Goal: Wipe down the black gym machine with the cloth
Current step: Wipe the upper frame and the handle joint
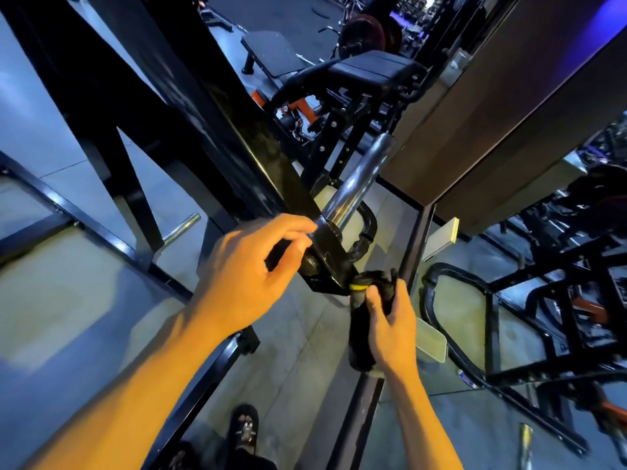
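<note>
black steel fills most of the view: the gym machine runs as a broad slanted beam from the upper left down to the middle, where it ends in a glossy bracket plate. a chrome bar sticks out from that lower end, up and to the right, toward a padded black seat farther back. a tall brown pillar stands to the right of the bar, and the pale tiled floor spreads under everything, crossed by black base rails. more black frames with orange parts crowd the right edge.

the left hand reaches in from the lower left, its fingers curled around the lower end of the beam just beside the root of the chrome bar, gripping it. the right hand sits just below the bracket plate and is clenched around the cloth, a dark bunched bundle with a small yellow bit at its top. the cloth's upper end lies right against the plate's lower corner; whether it actually touches is hard to tell. a sandalled foot shows at the bottom edge.
</note>
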`<control>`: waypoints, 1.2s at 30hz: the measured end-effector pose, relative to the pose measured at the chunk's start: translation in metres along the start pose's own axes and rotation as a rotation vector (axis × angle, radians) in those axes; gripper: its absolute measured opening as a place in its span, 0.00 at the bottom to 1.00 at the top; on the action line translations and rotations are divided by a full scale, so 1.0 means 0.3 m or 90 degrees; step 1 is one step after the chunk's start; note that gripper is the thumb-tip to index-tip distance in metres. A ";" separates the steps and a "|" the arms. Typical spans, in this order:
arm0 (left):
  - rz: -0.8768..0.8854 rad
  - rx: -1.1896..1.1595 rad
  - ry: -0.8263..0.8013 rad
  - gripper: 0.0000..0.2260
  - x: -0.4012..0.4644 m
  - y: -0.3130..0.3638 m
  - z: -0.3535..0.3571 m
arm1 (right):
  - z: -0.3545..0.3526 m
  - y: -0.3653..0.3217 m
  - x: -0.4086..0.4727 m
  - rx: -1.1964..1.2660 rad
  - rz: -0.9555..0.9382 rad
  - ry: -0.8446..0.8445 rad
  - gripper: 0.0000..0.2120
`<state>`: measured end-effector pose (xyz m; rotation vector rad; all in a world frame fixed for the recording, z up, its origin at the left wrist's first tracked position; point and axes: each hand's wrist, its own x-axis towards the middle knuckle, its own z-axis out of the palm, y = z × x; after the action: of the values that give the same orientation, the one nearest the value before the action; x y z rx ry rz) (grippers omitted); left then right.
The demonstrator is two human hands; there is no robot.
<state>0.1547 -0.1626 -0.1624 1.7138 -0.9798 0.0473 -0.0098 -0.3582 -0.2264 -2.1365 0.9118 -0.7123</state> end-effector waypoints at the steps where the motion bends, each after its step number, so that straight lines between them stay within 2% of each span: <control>1: -0.017 -0.011 0.004 0.09 -0.020 -0.004 0.000 | -0.003 -0.003 0.030 -0.006 0.013 0.014 0.08; 3: -0.034 -0.020 0.011 0.09 -0.054 -0.003 -0.006 | -0.003 -0.015 0.046 -0.008 -0.004 0.022 0.07; 7: -0.081 -0.053 0.031 0.08 -0.118 -0.023 -0.018 | 0.005 -0.031 -0.051 0.018 -0.015 -0.014 0.11; 13: -0.151 -0.063 0.017 0.08 -0.207 -0.057 0.009 | 0.015 -0.090 0.087 -0.011 -0.023 0.007 0.04; 18: -0.201 -0.088 0.005 0.07 -0.254 -0.056 0.042 | 0.018 -0.102 -0.051 -0.022 -0.098 -0.058 0.05; 20: -0.214 -0.115 0.002 0.07 -0.267 -0.051 0.052 | 0.020 -0.121 -0.024 -0.006 -0.076 -0.043 0.01; 24: -0.235 -0.119 -0.003 0.07 -0.298 -0.041 0.047 | 0.037 -0.159 0.055 0.005 -0.014 0.008 0.05; 27: -0.243 -0.086 -0.012 0.07 -0.328 -0.042 0.032 | 0.043 -0.169 -0.017 0.022 -0.002 -0.006 0.04; 30: -0.262 -0.093 -0.016 0.08 -0.351 -0.048 0.025 | 0.042 -0.216 0.000 0.039 0.041 -0.035 0.07; 33: -0.265 -0.085 -0.025 0.08 -0.366 -0.054 0.019 | 0.053 -0.263 0.091 0.047 0.014 -0.027 0.08; 36: -0.283 -0.084 -0.008 0.08 -0.369 -0.052 0.013 | 0.087 -0.259 0.057 0.077 -0.039 -0.021 0.05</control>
<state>0.0903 -0.1011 -0.2297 1.7734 -0.5788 -0.3104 0.0490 -0.3219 -0.1789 -2.0694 0.7701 -0.7423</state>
